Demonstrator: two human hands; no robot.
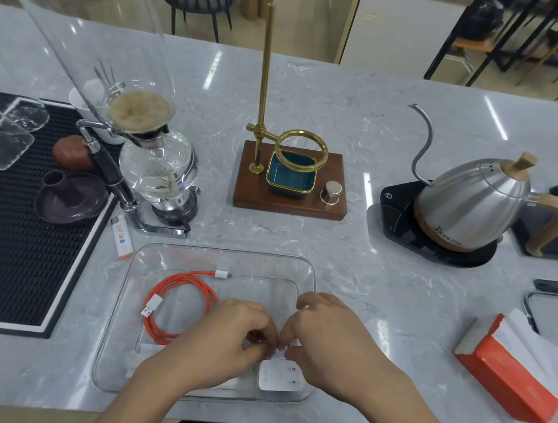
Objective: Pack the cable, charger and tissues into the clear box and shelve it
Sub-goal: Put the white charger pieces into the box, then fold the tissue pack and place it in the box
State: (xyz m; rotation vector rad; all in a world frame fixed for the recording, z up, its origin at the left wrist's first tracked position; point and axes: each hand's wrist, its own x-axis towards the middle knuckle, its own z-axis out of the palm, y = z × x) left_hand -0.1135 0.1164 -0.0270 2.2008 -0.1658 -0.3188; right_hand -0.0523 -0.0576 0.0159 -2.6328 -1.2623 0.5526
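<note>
Head view: at lower centre of the frame a clear box (217,263) sits on the grey marbled counter (366,124). Inside it, in its left half, lies the orange cable (177,299) in a loose coil, one white plug by the far wall and the other at the coil's left edge. The white charger (279,376) lies in the box's lower right corner, prongs up.

Both hands are inside the box, just above the charger in the frame. The left hand (223,336) and the right hand (323,333) have their fingers curled, fingertips meeting over something small and white — whether that is part of the charger, or what each hand actually grips, I cannot tell.

The tissues (512,370), an orange pack with white sheets showing, lie on the counter at lower right, well apart from the box.

Further up the frame stand a glass siphon brewer (158,167) at left, a brass dripper stand (291,178) at centre and a steel kettle (471,200) at right — a black mat (8,251) fills the left edge.
</note>
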